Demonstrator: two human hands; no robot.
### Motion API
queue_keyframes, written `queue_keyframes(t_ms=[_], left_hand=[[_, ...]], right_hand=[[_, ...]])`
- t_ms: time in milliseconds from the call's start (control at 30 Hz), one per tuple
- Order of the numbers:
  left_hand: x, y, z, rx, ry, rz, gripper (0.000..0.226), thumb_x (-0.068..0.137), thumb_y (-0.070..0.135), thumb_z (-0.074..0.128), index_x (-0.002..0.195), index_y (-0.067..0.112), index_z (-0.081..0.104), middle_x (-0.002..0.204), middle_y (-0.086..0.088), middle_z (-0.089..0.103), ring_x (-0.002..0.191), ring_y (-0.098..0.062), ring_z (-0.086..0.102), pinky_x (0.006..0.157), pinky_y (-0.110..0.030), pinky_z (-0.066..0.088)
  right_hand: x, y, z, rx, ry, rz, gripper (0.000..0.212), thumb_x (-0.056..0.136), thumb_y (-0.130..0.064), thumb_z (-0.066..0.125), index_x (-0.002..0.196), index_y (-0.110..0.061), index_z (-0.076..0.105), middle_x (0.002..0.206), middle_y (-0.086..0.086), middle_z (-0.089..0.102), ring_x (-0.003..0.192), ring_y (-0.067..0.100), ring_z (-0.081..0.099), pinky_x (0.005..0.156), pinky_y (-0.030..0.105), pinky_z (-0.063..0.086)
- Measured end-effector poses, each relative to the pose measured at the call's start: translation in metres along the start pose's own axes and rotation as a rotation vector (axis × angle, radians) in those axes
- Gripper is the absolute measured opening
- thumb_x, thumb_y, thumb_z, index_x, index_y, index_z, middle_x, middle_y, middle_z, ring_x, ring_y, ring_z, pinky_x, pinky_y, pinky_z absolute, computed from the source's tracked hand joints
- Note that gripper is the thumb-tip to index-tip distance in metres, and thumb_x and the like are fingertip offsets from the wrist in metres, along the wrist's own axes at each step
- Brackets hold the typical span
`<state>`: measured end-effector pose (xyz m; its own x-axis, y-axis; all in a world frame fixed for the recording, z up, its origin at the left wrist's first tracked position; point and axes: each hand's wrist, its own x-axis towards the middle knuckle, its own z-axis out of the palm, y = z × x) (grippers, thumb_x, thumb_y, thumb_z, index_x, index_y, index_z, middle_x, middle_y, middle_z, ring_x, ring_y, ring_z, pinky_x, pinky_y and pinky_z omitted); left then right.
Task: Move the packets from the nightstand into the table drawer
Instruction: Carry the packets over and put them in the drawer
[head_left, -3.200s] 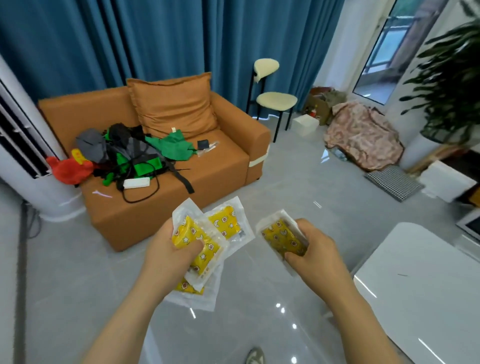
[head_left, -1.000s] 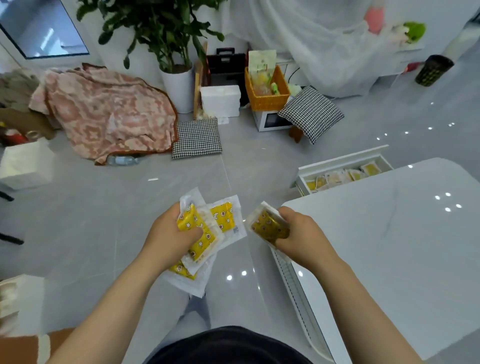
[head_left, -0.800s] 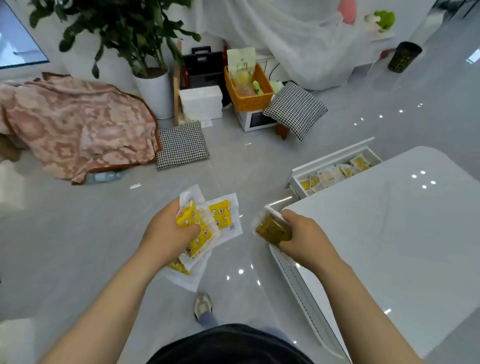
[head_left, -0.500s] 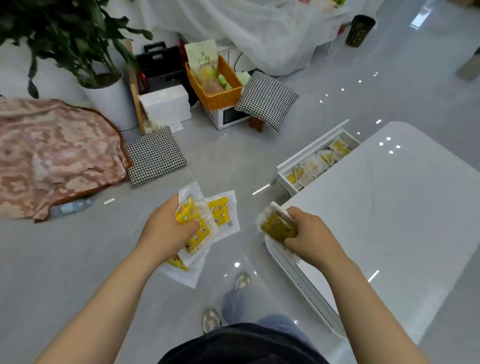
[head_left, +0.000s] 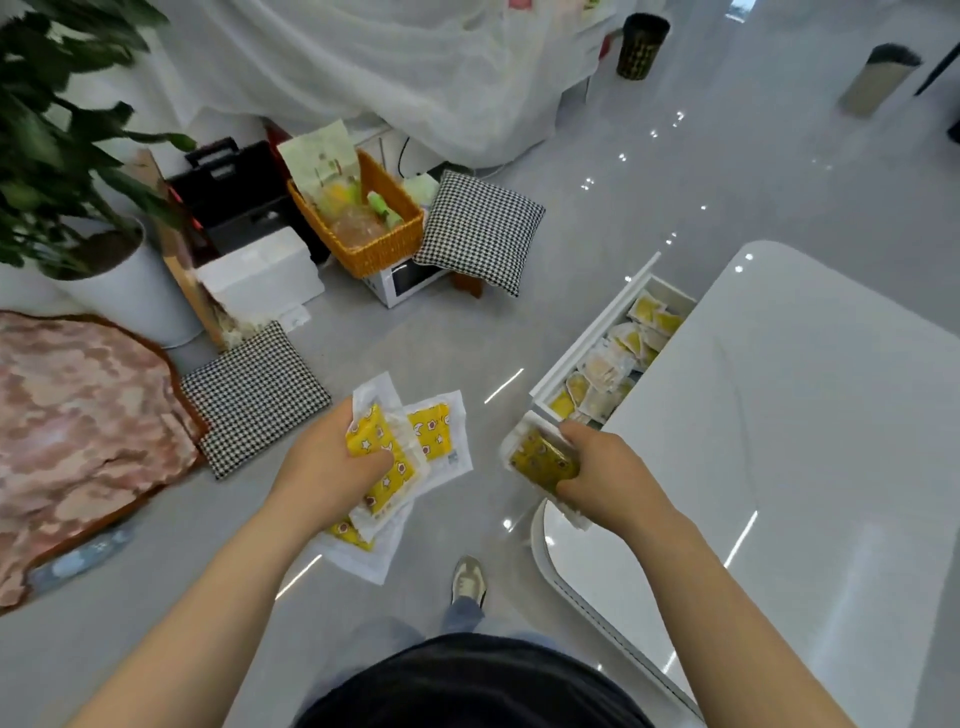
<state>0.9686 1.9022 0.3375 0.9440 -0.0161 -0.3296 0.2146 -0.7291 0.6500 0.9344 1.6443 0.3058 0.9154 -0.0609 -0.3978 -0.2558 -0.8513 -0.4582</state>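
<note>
Most of the view was glossy grey floor, and a glossy white round-cornered table filled the right side. At the left a pink patterned blanket lay crumpled on the floor, with a leafy green plant in a white pot behind it. Further right an orange wicker basket stood next to a black-and-white checked cushion. A shallow white table drawer stood pulled open at the table's far-left edge. It held a row of yellow packets in clear wrap. The person's left hand was out over the floor, well apart from the drawer. Its fingers and thumb were curled round a fanned bunch of yellow star-printed packets. The right hand hung over the table's near corner, just beside the drawer's near end. Its fingers were wrapped round a single yellow packet, which tilted toward the drawer.
</note>
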Motion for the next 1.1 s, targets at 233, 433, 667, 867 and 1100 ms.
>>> queue_keyframes(t_ms=[233,433,667,867,1100], left_hand=[[0.091,0.029,-0.007,0.063,-0.101,0.055,0.017,0.077,0.010,0.063,0.089,0.021,0.057,0.078,0.002,0.064,0.076,-0.016,0.061,0.069,-0.033,0.049],[0.190,0.048,-0.016,0.074,-0.238,0.130,0.020,0.080,0.009,0.062,0.097,0.019,0.056,0.082,0.003,0.062,0.074,-0.011,0.057,0.064,-0.021,0.044],[0.302,0.082,-0.039,0.152,-0.400,0.253,0.028,0.080,0.012,0.063,0.087,0.034,0.049,0.087,0.004,0.063,0.085,-0.020,0.060,0.076,-0.035,0.050],[0.369,0.123,-0.029,0.259,-0.524,0.363,0.024,0.079,0.013,0.062,0.101,0.023,0.057,0.088,0.000,0.065,0.086,-0.022,0.061,0.080,-0.038,0.052],[0.430,0.177,0.012,0.346,-0.626,0.460,0.021,0.078,0.013,0.062,0.096,0.023,0.056,0.085,0.000,0.065,0.083,-0.020,0.061,0.078,-0.038,0.052]], right_hand=[[0.067,-0.005,-0.020,0.058,0.020,0.086,0.031,0.085,-0.019,0.063,0.114,-0.024,0.052,0.103,0.003,0.065,0.095,0.024,0.064,0.081,0.036,0.056],[0.127,-0.014,-0.028,0.085,0.052,0.232,0.032,0.085,-0.025,0.063,0.115,-0.025,0.051,0.105,0.004,0.064,0.095,0.023,0.063,0.083,0.036,0.055],[0.184,-0.043,-0.044,0.291,0.122,0.438,0.028,0.082,-0.026,0.065,0.108,-0.021,0.057,0.096,0.003,0.065,0.088,0.022,0.063,0.080,0.038,0.055],[0.215,-0.047,-0.055,0.368,0.210,0.583,0.032,0.080,-0.021,0.066,0.111,-0.021,0.056,0.097,0.003,0.063,0.088,0.022,0.061,0.072,0.030,0.050],[0.250,-0.018,-0.073,0.464,0.299,0.721,0.021,0.084,-0.024,0.064,0.095,-0.026,0.047,0.082,-0.006,0.053,0.077,0.016,0.054,0.055,0.016,0.039]])
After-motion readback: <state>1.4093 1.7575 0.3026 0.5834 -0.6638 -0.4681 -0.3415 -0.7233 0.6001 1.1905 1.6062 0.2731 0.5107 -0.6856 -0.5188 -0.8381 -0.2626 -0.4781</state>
